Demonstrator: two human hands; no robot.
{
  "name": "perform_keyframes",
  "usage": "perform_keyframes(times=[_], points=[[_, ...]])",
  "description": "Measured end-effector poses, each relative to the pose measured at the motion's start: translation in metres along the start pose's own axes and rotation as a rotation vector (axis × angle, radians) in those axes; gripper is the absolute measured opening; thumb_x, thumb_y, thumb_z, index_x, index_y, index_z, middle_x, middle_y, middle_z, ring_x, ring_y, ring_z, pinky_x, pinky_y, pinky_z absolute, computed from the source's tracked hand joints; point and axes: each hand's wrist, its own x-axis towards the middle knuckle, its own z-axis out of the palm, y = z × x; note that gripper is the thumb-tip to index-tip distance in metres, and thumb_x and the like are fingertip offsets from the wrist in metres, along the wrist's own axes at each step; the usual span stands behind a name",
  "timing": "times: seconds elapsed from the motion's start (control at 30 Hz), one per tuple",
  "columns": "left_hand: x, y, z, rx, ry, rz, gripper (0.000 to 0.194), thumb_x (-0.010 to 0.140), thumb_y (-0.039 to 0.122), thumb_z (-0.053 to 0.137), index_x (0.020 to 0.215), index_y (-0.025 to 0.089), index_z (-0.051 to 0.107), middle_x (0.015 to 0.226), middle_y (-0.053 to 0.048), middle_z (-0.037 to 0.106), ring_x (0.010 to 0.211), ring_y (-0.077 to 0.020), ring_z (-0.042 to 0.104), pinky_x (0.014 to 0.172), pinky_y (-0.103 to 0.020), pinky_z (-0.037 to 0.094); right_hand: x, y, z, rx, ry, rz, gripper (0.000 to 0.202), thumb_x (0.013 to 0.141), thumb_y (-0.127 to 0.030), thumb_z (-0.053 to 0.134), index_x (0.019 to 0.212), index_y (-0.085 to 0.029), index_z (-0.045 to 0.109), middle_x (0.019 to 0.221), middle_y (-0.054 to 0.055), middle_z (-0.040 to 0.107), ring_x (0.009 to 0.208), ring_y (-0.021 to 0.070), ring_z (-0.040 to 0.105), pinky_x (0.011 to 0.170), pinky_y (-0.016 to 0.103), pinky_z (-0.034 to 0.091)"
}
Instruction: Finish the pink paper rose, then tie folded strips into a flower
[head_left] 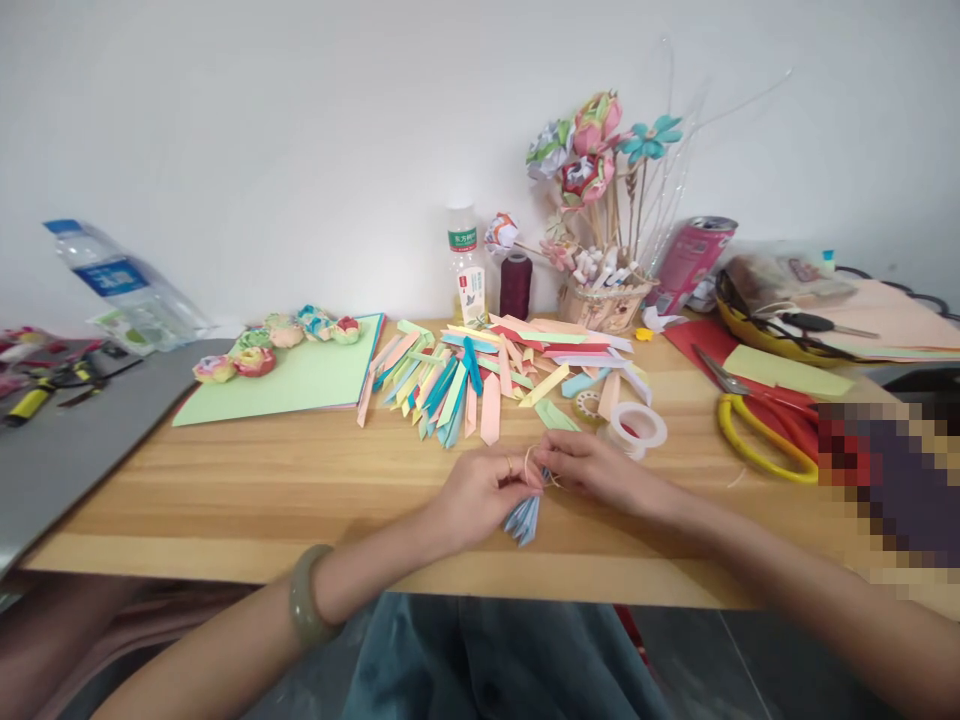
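My left hand (pixel 487 492) pinches a small fanned bundle of blue folded paper (pixel 523 522) just above the table's front edge. Pale string (pixel 529 462) loops around the top of the bundle, between both hands. Close by on the right, my right hand (pixel 581 462) has its fingers pressed together on the string. Fingertips cover most of the bundle's upper end. Beyond the hands lies a loose pile of colourful folded paper strips (pixel 450 385). A white tape roll (pixel 637 428) and a smaller patterned roll (pixel 586 404) sit beside my right hand.
Scissors (pixel 765 435) with yellow and red handles lie at right. Paper flowers (pixel 596 125) stand in a basket (pixel 604 305) behind, near a bottle (pixel 463 260), a thread spool (pixel 516 290) and a pink can (pixel 691 262). Green paper (pixel 292 385) with crumpled paper blooms lies left.
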Motion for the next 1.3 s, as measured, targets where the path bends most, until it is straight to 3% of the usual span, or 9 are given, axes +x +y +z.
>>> perform_keyframes(times=[0.1, 0.2, 0.3, 0.4, 0.5, 0.6, 0.97, 1.17, 1.3], points=[[0.001, -0.003, 0.002, 0.005, -0.029, -0.050, 0.010, 0.072, 0.015, 0.055, 0.069, 0.016, 0.065, 0.078, -0.004, 0.066, 0.073, -0.0137, 0.060, 0.070, -0.025, 0.045, 0.005, -0.001, -0.009, 0.200, 0.109, 0.043, 0.023, 0.077, -0.040, 0.048, 0.069, -0.018, 0.045, 0.046, -0.008, 0.038, 0.040, 0.0079, 0.036, 0.043, 0.022, 0.030], [0.001, -0.005, 0.004, -0.016, -0.009, -0.128, 0.009, 0.069, 0.014, 0.056, 0.067, 0.016, 0.064, 0.075, -0.003, 0.066, 0.071, -0.0138, 0.060, 0.068, -0.024, 0.045, 0.001, -0.015, -0.019, 0.261, 0.351, -0.061, 0.019, 0.079, -0.037, 0.046, 0.087, -0.019, 0.046, 0.076, 0.001, 0.056, 0.072, 0.0137, 0.056, 0.065, 0.028, 0.044], [0.002, -0.005, 0.004, -0.097, -0.013, -0.182, 0.005, 0.068, 0.016, 0.058, 0.065, 0.015, 0.063, 0.073, -0.003, 0.066, 0.070, -0.0138, 0.059, 0.067, -0.024, 0.045, -0.013, -0.032, -0.025, -0.043, 0.562, -0.206, 0.026, 0.080, -0.034, 0.046, 0.103, -0.021, 0.047, 0.114, 0.008, 0.050, 0.107, 0.0207, 0.047, 0.087, 0.036, 0.039], [0.003, -0.005, 0.003, -0.166, -0.010, -0.203, 0.004, 0.067, 0.017, 0.060, 0.064, 0.015, 0.062, 0.072, -0.003, 0.065, 0.070, -0.0136, 0.058, 0.068, -0.025, 0.045, -0.031, -0.034, -0.023, -0.402, 0.693, -0.349, 0.017, 0.080, -0.028, 0.048, 0.096, -0.022, 0.052, 0.110, 0.009, 0.052, 0.105, 0.0237, 0.047, 0.085, 0.038, 0.038], [0.003, -0.004, 0.003, -0.191, -0.004, -0.210, 0.003, 0.067, 0.016, 0.060, 0.064, 0.015, 0.060, 0.072, -0.002, 0.064, 0.070, -0.0131, 0.057, 0.069, -0.026, 0.045, -0.041, -0.023, -0.010, -0.521, 0.308, -0.222, 0.010, 0.079, -0.022, 0.047, 0.085, -0.021, 0.055, 0.080, 0.006, 0.059, 0.067, 0.0177, 0.054, 0.062, 0.032, 0.042], [0.003, -0.004, 0.003, -0.199, 0.010, -0.187, 0.004, 0.067, 0.016, 0.060, 0.063, 0.015, 0.058, 0.069, -0.001, 0.062, 0.068, -0.0125, 0.055, 0.068, -0.026, 0.044, -0.041, -0.007, 0.005, -0.485, 0.146, -0.187, 0.022, 0.077, -0.012, 0.043, 0.095, -0.020, 0.053, 0.090, 0.006, 0.058, 0.065, 0.0150, 0.053, 0.061, 0.030, 0.042], [0.004, -0.007, 0.002, -0.282, 0.030, -0.124, 0.009, 0.069, 0.013, 0.058, 0.063, 0.015, 0.052, 0.071, -0.001, 0.059, 0.071, -0.0118, 0.054, 0.069, -0.025, 0.043, -0.024, -0.006, 0.012, -0.515, 0.087, -0.170, 0.016, 0.084, -0.024, 0.042, 0.074, -0.018, 0.053, 0.078, 0.004, 0.055, 0.071, 0.0161, 0.050, 0.062, 0.028, 0.037], [0.005, -0.007, 0.001, -0.298, 0.044, -0.165, 0.008, 0.067, 0.013, 0.060, 0.062, 0.015, 0.054, 0.070, -0.002, 0.061, 0.069, -0.0117, 0.055, 0.068, -0.025, 0.044, -0.029, -0.015, 0.002, -0.307, -0.046, -0.106, 0.026, 0.086, -0.037, 0.039, 0.071, -0.018, 0.049, 0.065, -0.001, 0.048, 0.062, 0.0138, 0.045, 0.059, 0.027, 0.036], [0.006, -0.006, 0.002, -0.308, 0.084, -0.193, 0.009, 0.064, 0.015, 0.063, 0.060, 0.015, 0.055, 0.062, 0.001, 0.058, 0.062, -0.0101, 0.052, 0.064, -0.023, 0.042, -0.032, -0.021, 0.002, -0.014, 0.012, -0.145, 0.031, 0.086, -0.042, 0.037, 0.067, -0.018, 0.046, 0.089, 0.004, 0.053, 0.083, 0.0170, 0.048, 0.075, 0.031, 0.036]])
